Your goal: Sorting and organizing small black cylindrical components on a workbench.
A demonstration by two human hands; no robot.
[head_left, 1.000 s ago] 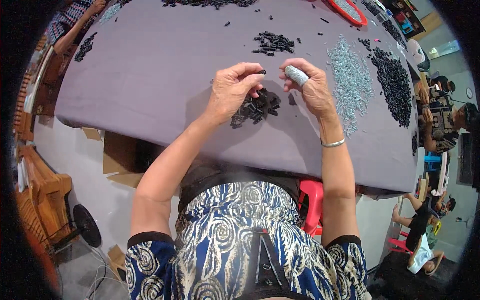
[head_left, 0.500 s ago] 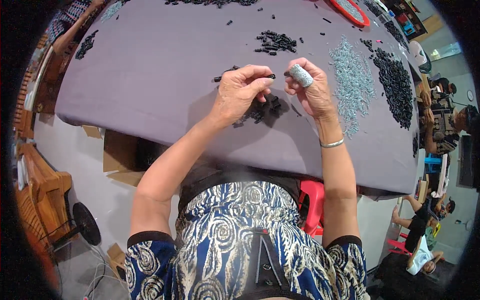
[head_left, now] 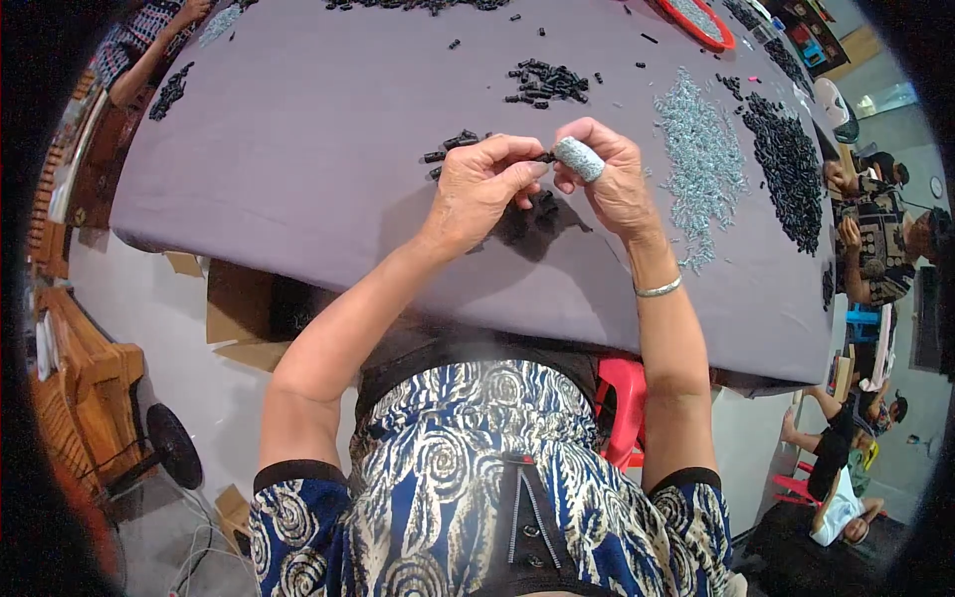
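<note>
Left hand in tight pinch, apparently on black piece

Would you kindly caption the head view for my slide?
Left hand pinches a small black piece close to the right hand over a grey tablecloth.

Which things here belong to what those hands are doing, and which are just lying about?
Part of the work, as far as I can judge:
left hand, pinching a small black piece
right hand, close beside it, wearing a grey wrap
probably the loose black pieces and silvery pieces

Just around, apparently unused:
black fan
cardboard box
red stool
</note>
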